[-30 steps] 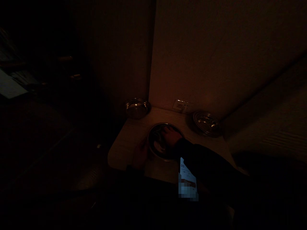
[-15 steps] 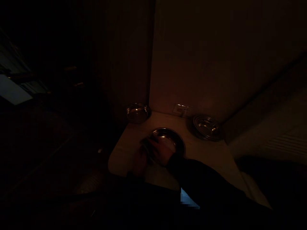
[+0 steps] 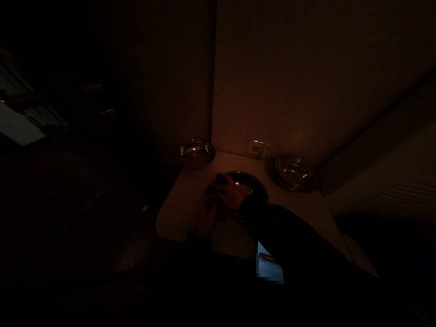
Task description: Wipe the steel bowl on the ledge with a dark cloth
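The picture is very dark. A round, shiny metal plate (image 3: 260,193) is at the middle of a pale table, its near left side covered by my hands. My right hand (image 3: 233,195) reaches over the plate's left rim, fingers bent around a dark cloth (image 3: 221,178) that lies partly against the metal. Low on the plate's left side, my left hand (image 3: 206,218) grips the rim; its fingertips are lost in shadow and behind the cloth.
At the table's back left corner is a round metal dish (image 3: 195,154). Stacked metal plates with compartments (image 3: 296,174) stand at the back right. A wall socket (image 3: 260,148) with a plug is behind the pale table (image 3: 177,206). Walls border the back and right.
My right hand and the cloth have moved slightly up and to the right along the plate's rim. My left hand has also moved up a little. The camera view has shifted slightly.
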Demonstrator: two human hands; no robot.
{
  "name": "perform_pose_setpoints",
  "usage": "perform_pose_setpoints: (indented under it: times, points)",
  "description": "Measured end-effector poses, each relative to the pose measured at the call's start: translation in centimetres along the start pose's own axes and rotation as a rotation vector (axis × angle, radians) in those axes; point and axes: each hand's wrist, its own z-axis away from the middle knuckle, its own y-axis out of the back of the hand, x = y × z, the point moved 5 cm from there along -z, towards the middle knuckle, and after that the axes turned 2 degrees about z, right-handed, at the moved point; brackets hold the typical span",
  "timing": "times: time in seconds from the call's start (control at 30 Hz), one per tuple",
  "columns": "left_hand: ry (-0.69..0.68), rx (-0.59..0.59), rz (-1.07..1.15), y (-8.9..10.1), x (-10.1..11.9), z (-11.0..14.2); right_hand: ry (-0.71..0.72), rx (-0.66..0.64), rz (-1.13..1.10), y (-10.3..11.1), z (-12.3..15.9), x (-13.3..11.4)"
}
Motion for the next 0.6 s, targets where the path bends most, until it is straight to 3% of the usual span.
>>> perform_pose_setpoints:
  times: [0.07, 0.13, 0.27, 0.33, 0.47, 0.6]
  points:
    - [-0.049, 0.043, -0.045, 0.2, -0.1, -0.2, 0.112, -0.008, -0.025, -0.2, 0.2, -0.8]
    - [-0.067, 0.015, -0.02, -0.1, -0.4, -0.2, 0.111, 0.027, 0.04, 0.6, 0.0, 0.1]
    - [-0.111, -0.043, 0.05, -1.0, -0.4, 0.2, -0.149, 0.072, 0.247, 3.2, -1.1, 4.6]
    - [-0.121, -0.046, 0.056, -1.2, -0.1, 0.3, -0.194, 0.071, 0.272, 3.5, -1.5, 5.4]
    - [-0.082, -0.057, 0.043, -1.1, -0.1, 0.0, -0.082, 0.077, 0.14, 1.7, -1.2, 2.5]
    - [-0.073, 0.017, -0.04, -0.4, -0.9, -0.3, 0.116, 0.009, -0.041, 0.0, 0.4, -0.4]
